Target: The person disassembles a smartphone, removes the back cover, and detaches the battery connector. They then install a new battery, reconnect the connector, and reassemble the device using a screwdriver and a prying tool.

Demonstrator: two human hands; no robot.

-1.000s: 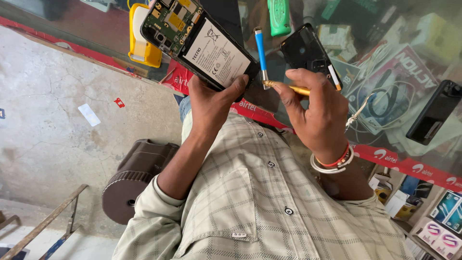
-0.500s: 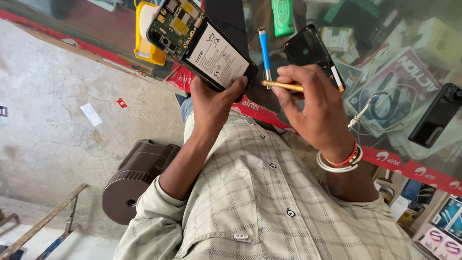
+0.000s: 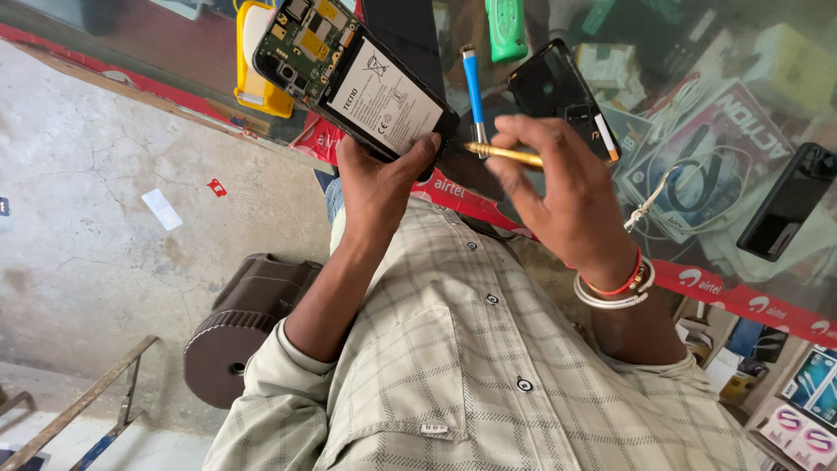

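Opened phone (image 3: 357, 78) gripped in the left hand (image 3: 379, 179), above the counter (image 3: 131, 39).
Right hand (image 3: 562, 187) pinches a brass tool (image 3: 506, 155), tip at the phone's edge; its far end hidden behind fingers.

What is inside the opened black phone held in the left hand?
The opened black phone shows a white-labelled battery and a green circuit board. The left hand covers its lower end.
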